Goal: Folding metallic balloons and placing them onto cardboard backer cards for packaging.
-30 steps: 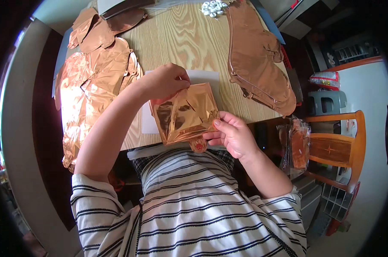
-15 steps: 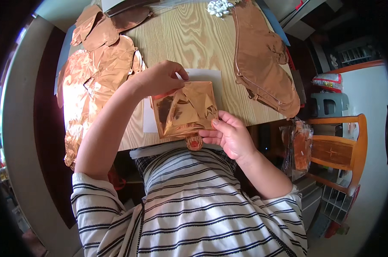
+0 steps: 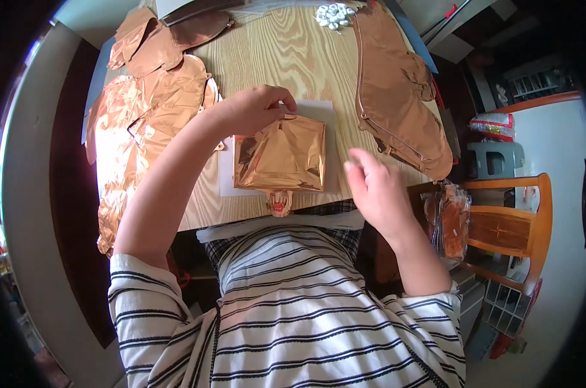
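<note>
A folded rose-gold foil balloon (image 3: 283, 158), square and shiny, lies on a white sheet (image 3: 317, 111) near the front edge of the table. Its narrow tab with a red mark hangs toward me over the edge. My left hand (image 3: 262, 110) reaches across to the balloon's far edge, fingers closed on it there; the fingertips are partly hidden. To the right of the balloon, my right hand (image 3: 378, 194) is in the air, apart from it, with nothing in it and thumb and fingers spread.
Crinkled rose-gold foil balloons (image 3: 147, 107) lie in a heap at the left. More flat foil balloons (image 3: 396, 97) are stacked on the right of the wood-grain table (image 3: 273, 52). A small pile of white pieces (image 3: 333, 16) sits at the back. A wooden chair (image 3: 506, 226) stands right.
My right hand has let go of the balloon's near right corner and moved right. The balloon now lies flatter and slightly farther from me, with my left hand still at its far edge.
</note>
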Tool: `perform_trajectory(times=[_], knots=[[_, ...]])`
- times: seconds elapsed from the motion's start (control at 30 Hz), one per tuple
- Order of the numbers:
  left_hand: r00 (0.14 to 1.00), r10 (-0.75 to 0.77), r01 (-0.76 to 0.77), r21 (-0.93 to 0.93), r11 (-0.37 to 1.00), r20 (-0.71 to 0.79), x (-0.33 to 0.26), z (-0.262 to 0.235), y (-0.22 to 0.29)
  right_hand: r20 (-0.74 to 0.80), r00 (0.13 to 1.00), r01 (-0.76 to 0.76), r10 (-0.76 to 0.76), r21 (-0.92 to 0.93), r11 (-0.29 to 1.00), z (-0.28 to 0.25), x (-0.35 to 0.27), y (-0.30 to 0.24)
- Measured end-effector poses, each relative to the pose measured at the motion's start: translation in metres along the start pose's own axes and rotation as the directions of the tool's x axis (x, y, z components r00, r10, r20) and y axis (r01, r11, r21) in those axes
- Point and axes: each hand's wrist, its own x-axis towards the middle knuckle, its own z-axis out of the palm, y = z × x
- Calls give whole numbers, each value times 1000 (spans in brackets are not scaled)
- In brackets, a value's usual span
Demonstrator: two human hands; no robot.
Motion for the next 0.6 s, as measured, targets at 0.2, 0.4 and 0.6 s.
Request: perform_trajectory(times=[0.2,0.4,0.6], knots=[[987,156,-152,76,985,-45,5,2,-1,-163,889,403,-428,-166,900,45,45,-22],[998,40,-40,-12,999,-42,3,-3,1,30,924,373,-381,-287,882,90,60,2],[999,-40,39,-57,998,-10,3,-3,4,72,953,301,-293,-300,905,84,60,2]])
